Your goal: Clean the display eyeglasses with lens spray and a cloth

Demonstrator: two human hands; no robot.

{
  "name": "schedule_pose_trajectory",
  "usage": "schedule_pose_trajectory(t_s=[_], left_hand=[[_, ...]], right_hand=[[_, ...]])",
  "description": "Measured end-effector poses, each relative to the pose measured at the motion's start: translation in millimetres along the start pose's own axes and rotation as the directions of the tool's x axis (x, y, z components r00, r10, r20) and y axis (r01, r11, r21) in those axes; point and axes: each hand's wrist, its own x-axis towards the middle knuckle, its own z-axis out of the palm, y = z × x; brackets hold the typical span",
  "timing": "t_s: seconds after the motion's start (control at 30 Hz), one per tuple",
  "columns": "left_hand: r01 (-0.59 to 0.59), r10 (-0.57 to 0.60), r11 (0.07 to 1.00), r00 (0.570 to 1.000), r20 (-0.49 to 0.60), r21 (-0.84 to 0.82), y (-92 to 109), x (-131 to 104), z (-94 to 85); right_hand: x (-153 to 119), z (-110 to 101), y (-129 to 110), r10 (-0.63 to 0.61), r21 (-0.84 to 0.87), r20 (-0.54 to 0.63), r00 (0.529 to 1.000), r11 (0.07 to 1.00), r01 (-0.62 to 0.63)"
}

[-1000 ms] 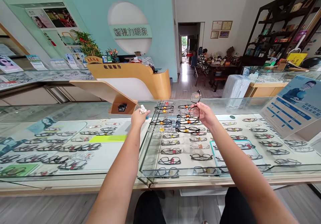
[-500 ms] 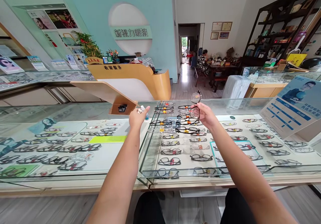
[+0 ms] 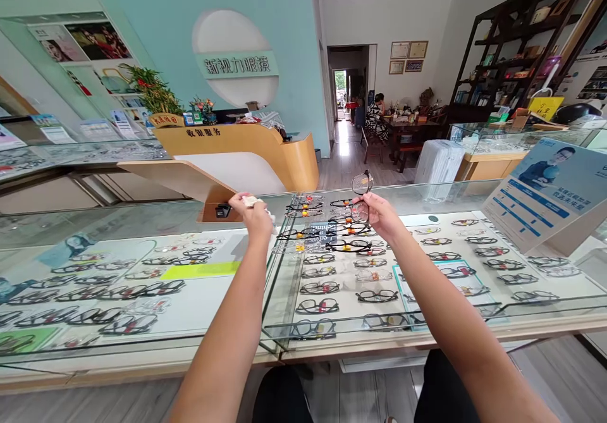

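Observation:
My right hand pinches a pair of eyeglasses by its lower rim, holding it upright above the glass counter. One round lens stands above the fingers and the other beside them. My left hand is closed around a crumpled whitish cloth, close to the wooden mirror stand. Something pale shows past its knuckles, too small to name. Between my hands, several dark and clear spectacle frames with orange tags lie in two columns on the counter top.
More eyeglasses fill the glass display case below. At right a blue-and-white sign stands on the counter. Beyond are a cashier desk, a wrapped suitcase and a seated person.
My left hand has moved left and turned, and the small bottle seen by it is now hidden. The right hand still holds the eyeglasses. The view has shifted slightly.

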Motion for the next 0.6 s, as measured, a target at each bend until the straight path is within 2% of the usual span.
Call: schedule_pose_trajectory(t_s=[0.07, 0.1, 0.2, 0.27, 0.33, 0.37, 0.4, 0.47, 0.6], left_hand=[[0.225, -0.199, 0.952, 0.970, 0.139, -0.208, 10.1, -18.5, 16.6], [0.303, -0.256, 0.919, 0.945, 0.203, -0.251, 15.7, -28.3, 25.3], [0.451, -0.323, 0.854, 0.851, 0.415, -0.260, 31.0, -55.6, 48.5], [0.589, -0.337, 0.754, 0.728, 0.597, -0.292, 37.4, -70.4, 59.0], [0.729, -0.313, 0.605, 0.588, 0.745, -0.321, 39.2, -82.2, 64.5], [0.779, -0.303, 0.535, 0.538, 0.786, -0.327, 38.4, -87.0, 65.6], [0.811, -0.307, 0.484, 0.509, 0.804, -0.329, 36.8, -91.2, 65.9], [0.845, -0.357, 0.427, 0.484, 0.799, -0.321, 32.0, -97.8, 65.0], [0.854, -0.503, 0.428, 0.496, 0.708, -0.295, 24.2, -104.8, 64.2]], right_hand=[[0.9, -1.1, -0.4, 0.000, 0.007, -0.004, 1.000, 1.000, 0.000], [1.3, -1.6, -1.1, -0.002, 0.012, -0.008, 1.000, 1.000, 0.002], [1.3, -2.7, -4.3, -0.012, 0.023, -0.012, 1.000, 1.000, 0.012], [0.4, -2.6, -6.9, -0.019, 0.025, 0.000, 1.000, 0.999, 0.019], [-1.2, -1.5, -9.0, -0.017, 0.026, 0.029, 0.999, 1.000, 0.016], [-2.3, -0.4, -9.6, -0.012, 0.029, 0.048, 0.999, 1.000, 0.010], [-3.5, 1.0, -9.9, -0.006, 0.033, 0.070, 0.998, 0.999, 0.004], [-6.4, 5.0, -9.1, -0.002, 0.039, 0.119, 0.993, 0.999, -0.003], [-13.7, 16.3, -3.8, 0.022, 0.008, 0.227, 0.974, 1.000, -0.024]])
